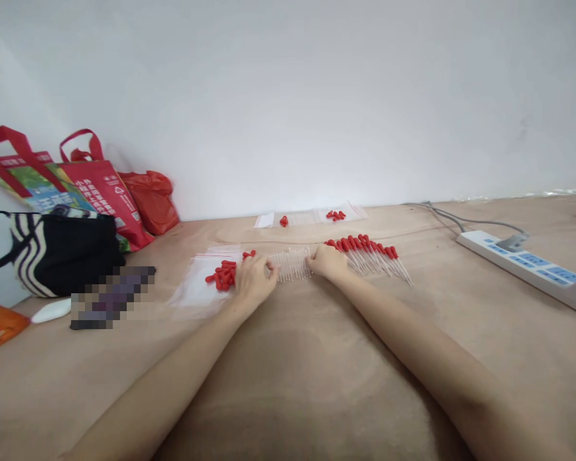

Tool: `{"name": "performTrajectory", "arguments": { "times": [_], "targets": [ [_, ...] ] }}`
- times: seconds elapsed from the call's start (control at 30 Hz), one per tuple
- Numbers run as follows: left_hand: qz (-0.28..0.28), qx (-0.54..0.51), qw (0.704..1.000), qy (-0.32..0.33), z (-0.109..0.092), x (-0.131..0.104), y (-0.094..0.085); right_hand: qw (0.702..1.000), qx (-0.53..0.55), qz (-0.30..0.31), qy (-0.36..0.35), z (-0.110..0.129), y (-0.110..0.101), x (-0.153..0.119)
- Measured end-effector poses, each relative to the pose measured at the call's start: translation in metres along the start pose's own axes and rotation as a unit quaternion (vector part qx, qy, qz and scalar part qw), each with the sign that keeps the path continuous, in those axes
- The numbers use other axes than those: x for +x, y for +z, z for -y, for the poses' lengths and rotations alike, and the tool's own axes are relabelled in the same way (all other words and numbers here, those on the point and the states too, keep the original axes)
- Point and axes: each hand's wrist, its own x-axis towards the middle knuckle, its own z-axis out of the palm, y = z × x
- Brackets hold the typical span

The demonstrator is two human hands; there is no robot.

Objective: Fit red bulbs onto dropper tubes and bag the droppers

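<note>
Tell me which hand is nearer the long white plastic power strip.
Right. The right hand is left of the power strip; the left hand is farther left.

1 head-worn view, facing forward, down across table (297, 371) toward wall (288, 96).

Pixelation obscured a dark flat object (112, 298). The left edge cut off an orange item (4, 320), the right edge a power strip (523, 262). Anything pinched in the left hand (256, 276) or right hand (329, 261) was too small to tell.
</note>
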Motion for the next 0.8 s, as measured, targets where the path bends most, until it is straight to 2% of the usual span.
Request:
{"name": "performTrajectory", "arguments": {
  "times": [0.1,0.23,0.43,0.6,0.8],
  "targets": [
    [-0.04,0.081,0.993,-0.072,0.024,0.014,-0.004,1.0,0.003,0.015,0.02,0.002,-0.001,0.004],
    [-0.014,0.132,0.99,-0.054,0.041,0.024,-0.002,1.0,0.002,0.016,0.015,0.002,0.001,0.005],
    [0.046,0.159,0.985,-0.039,0.047,0.03,0.005,1.0,0.0,0.008,0.003,0.003,0.002,0.002],
    [0.06,0.146,0.987,-0.028,0.053,0.034,0.009,0.999,0.014,-0.03,-0.001,0.0,0.001,-0.003],
    [0.067,0.16,0.985,-0.012,0.055,0.037,0.006,0.994,0.036,-0.096,-0.038,-0.011,-0.002,-0.018]
  ]
}}
